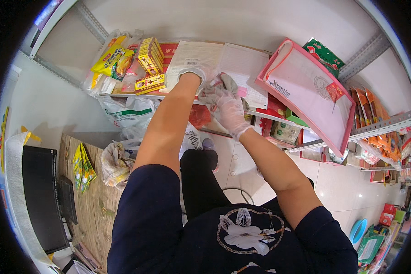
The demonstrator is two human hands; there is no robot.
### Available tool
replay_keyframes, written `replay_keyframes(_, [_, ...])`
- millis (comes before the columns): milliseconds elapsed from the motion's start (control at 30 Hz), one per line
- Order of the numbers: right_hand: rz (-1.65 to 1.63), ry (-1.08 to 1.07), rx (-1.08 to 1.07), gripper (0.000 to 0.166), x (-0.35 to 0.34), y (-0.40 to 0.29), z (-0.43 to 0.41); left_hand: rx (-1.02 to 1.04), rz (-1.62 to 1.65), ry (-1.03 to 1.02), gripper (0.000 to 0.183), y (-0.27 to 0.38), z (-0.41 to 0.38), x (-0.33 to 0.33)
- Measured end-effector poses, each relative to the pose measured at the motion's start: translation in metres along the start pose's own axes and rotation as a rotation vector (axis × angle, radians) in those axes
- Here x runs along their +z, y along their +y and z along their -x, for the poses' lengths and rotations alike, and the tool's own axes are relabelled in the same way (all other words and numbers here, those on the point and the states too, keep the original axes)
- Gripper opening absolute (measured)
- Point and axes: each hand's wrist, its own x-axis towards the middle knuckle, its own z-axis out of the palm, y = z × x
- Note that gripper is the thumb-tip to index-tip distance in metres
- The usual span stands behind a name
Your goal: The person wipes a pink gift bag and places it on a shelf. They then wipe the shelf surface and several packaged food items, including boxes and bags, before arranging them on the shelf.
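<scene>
Both of my hands wear thin clear plastic gloves and work over a shelf at the front. My right hand (231, 111) grips a crumpled grey cloth (222, 89) with reddish stripes. My left hand (202, 72) is beside the cloth, over a lined paper sheet (186, 54) that bears a barcode. Its fingers are blurred, so I cannot tell whether they hold anything. Under and beyond the cloth lies a second printed sheet (241, 60). To the right, a shallow pink box tray (308, 72) sits tilted across the shelf edge.
Yellow boxes (151, 56) and a yellow food packet (113, 61) stand at the shelf's left. Plastic bags (126, 111) hang below. A wooden desk (92, 205) with a dark monitor (39, 198) is at left. A perforated metal shelf rail (383, 126) and orange packets (371, 106) are at right.
</scene>
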Motion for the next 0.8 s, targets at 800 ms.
replay_keyframes(800, [-1.035, -0.110, 0.918, 0.028, 0.010, 0.074, 0.271, 0.175, -0.200, 0.239, 0.057, 0.098, 0.017, 0.053])
